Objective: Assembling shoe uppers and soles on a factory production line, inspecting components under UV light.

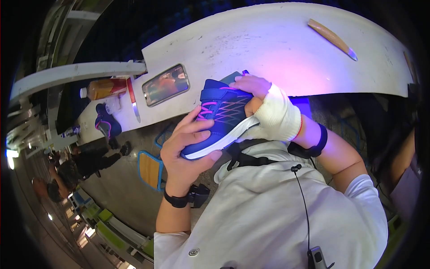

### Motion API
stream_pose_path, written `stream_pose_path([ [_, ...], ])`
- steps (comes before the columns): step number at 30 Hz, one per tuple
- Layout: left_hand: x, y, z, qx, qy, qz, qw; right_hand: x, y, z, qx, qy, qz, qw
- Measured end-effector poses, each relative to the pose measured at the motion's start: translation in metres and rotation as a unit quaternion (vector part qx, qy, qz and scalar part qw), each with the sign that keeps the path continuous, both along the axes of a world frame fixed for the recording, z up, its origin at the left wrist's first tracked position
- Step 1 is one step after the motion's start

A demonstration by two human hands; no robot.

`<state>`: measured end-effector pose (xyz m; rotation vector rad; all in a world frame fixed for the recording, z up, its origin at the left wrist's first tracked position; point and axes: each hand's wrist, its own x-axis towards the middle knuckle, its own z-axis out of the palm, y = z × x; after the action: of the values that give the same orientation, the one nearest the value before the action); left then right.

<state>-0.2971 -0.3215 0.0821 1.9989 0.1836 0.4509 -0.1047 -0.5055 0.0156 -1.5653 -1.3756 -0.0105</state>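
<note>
A navy blue sneaker [226, 110] with pink laces, criss-cross lines on its side and a white sole is held up in front of my chest. Bare fingers of my left hand [186, 141] wrap round its toe, with the thumb along the sole. At the heel end, my right hand [268, 105], in a white fingerless glove, grips the shoe near its collar. Its fingertips are partly hidden behind the upper. The shoe's opening faces away, so its inside cannot be seen.
On the white table [224, 45] lie a phone [166, 85], a knife with a red handle [133, 98], a drink bottle [105, 88] and a wooden-handled knife [332, 38]. Another dark sneaker [106, 122] sits at the table's left end. A stool [150, 170] stands below. People are at both sides.
</note>
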Motion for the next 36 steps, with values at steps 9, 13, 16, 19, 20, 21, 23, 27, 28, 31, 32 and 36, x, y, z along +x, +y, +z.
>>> stream_pose_path([
  [9,0.015,0.000,0.015,0.079,0.383,0.059,0.918,-0.021,0.017,-0.030,0.007,-0.069,-0.001,0.998],
  [13,0.017,-0.012,0.015,0.089,0.379,0.119,0.913,-0.024,0.018,-0.043,0.030,-0.077,-0.014,0.996],
  [16,0.020,-0.010,0.030,0.104,0.371,0.076,0.919,-0.023,0.009,-0.041,0.036,-0.070,-0.003,0.997],
  [19,0.026,0.011,0.054,0.003,0.245,-0.075,0.967,-0.013,-0.021,-0.049,0.039,0.056,-0.043,0.997],
  [20,0.029,0.005,0.054,0.028,0.221,-0.074,0.972,-0.011,-0.034,-0.041,0.038,0.084,-0.069,0.993],
  [21,0.035,-0.012,0.046,0.028,0.173,-0.042,0.984,-0.006,-0.044,-0.027,0.035,0.113,-0.093,0.989],
  [23,0.050,-0.042,0.034,0.172,0.010,-0.046,0.984,0.003,-0.044,0.023,0.174,0.122,-0.059,0.975],
  [27,0.068,-0.090,-0.020,0.133,-0.044,-0.058,0.988,0.032,-0.072,0.065,0.031,0.091,0.036,0.995],
  [28,0.064,-0.092,-0.033,0.131,-0.051,-0.057,0.988,0.027,-0.076,0.066,0.025,0.113,0.024,0.993],
  [31,0.051,-0.093,-0.066,0.118,-0.082,0.007,0.990,0.010,-0.075,0.064,0.034,0.165,0.006,0.986],
  [32,0.052,-0.091,-0.076,0.074,-0.095,0.003,0.993,0.008,-0.073,0.066,0.030,0.161,0.001,0.987],
  [36,0.070,-0.099,-0.063,-0.020,-0.141,0.031,0.989,0.010,-0.070,0.069,0.019,0.146,0.006,0.989],
])
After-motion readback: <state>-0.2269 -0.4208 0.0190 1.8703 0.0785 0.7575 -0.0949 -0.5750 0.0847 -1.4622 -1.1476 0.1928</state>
